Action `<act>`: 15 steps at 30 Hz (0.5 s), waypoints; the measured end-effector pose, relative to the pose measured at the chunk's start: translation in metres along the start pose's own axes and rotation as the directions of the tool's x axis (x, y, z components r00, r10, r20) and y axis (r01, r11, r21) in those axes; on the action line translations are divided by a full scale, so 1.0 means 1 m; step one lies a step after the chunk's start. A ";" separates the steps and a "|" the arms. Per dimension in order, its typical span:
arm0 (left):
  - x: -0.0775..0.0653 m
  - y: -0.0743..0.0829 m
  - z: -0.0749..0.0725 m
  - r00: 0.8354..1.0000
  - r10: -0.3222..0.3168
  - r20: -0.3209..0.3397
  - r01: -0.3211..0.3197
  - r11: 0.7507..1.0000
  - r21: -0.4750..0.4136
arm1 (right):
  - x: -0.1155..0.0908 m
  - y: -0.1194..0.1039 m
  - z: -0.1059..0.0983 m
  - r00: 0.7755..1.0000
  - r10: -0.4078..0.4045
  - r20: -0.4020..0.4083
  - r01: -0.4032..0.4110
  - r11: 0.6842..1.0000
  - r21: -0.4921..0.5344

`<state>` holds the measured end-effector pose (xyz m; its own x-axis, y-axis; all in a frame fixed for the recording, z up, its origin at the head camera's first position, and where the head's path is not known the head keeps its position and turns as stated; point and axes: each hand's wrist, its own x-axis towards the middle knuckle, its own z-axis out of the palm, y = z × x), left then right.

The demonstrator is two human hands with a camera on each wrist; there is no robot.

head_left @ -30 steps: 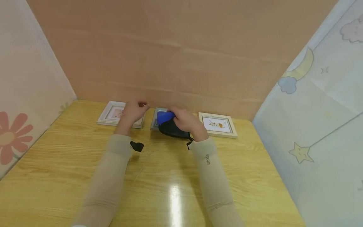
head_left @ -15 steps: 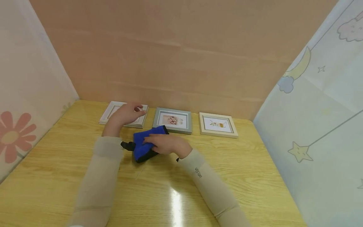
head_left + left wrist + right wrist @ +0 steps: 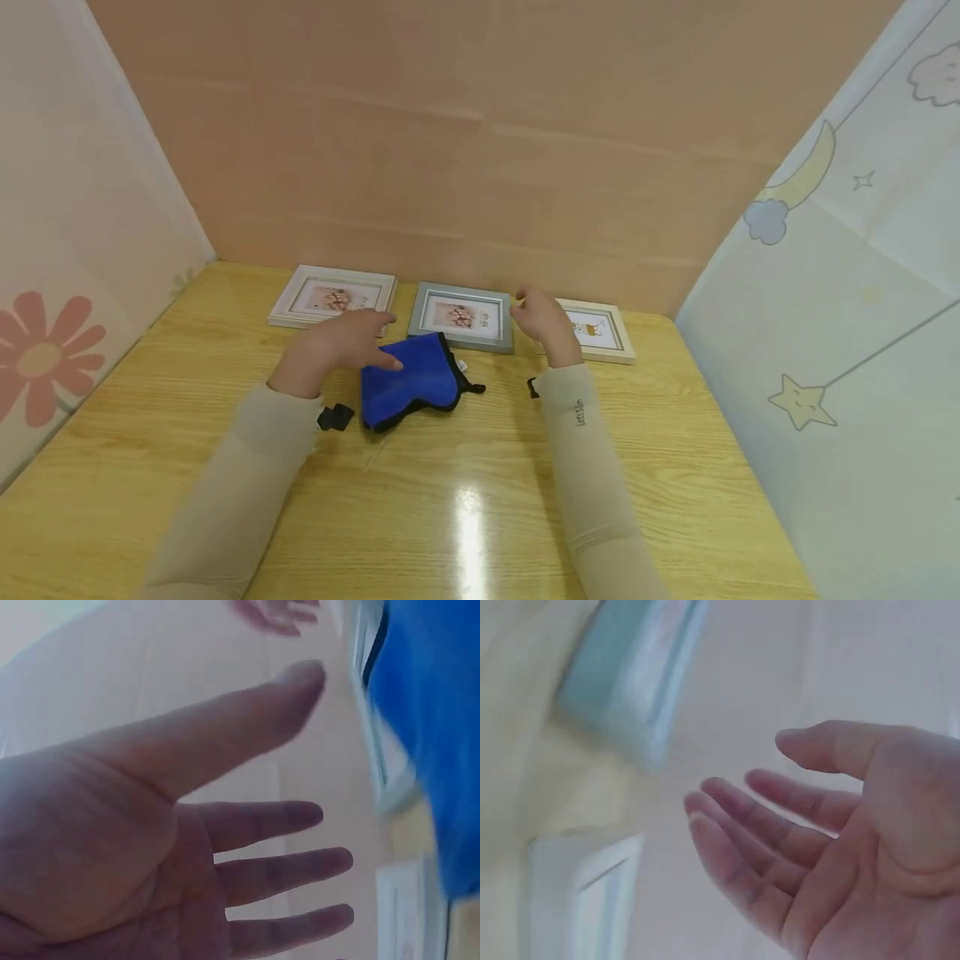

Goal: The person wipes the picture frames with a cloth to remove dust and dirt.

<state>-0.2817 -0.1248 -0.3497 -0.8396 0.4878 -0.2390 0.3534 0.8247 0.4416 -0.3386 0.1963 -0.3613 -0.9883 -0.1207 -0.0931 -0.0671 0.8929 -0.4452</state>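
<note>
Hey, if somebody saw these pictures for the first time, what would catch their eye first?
Probably the bright blue cloth with black edging, on the wooden table just in front of the grey frame. Next, the open left hand by the cloth's left end. Then the right hand, partly covering the cream frame at the right of the row.

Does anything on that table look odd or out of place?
Mainly the blue cloth item: it lies crooked in front of the grey frame, which sits in a row between the white frame and cream frame. There's also a thin pale mark on the table; I can't tell whether it's a scratch.
</note>
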 end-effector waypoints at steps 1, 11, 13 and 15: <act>0.000 0.006 0.006 1.000 0.012 0.017 -0.012 1.000 0.015 | 0.002 0.007 0.000 0.999 0.049 -0.003 -0.049 0.999 -0.001; 0.018 0.047 0.059 0.996 0.024 0.091 -0.040 0.984 0.175 | 0.020 0.016 0.028 0.989 0.091 0.114 -0.082 0.993 -0.080; 0.020 0.049 0.064 0.999 0.014 0.049 -0.024 0.980 0.200 | 0.022 0.015 0.031 0.989 0.095 0.114 -0.085 0.992 -0.091; 0.022 0.049 0.067 1.000 0.018 0.007 -0.020 0.976 0.218 | 0.022 0.013 0.033 0.988 0.102 0.113 -0.093 0.992 -0.084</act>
<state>-0.2550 -0.0549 -0.3917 -0.8301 0.5049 -0.2368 0.4513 0.8576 0.2465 -0.3566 0.1911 -0.3983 -0.9683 -0.0772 -0.2378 0.0135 0.9337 -0.3579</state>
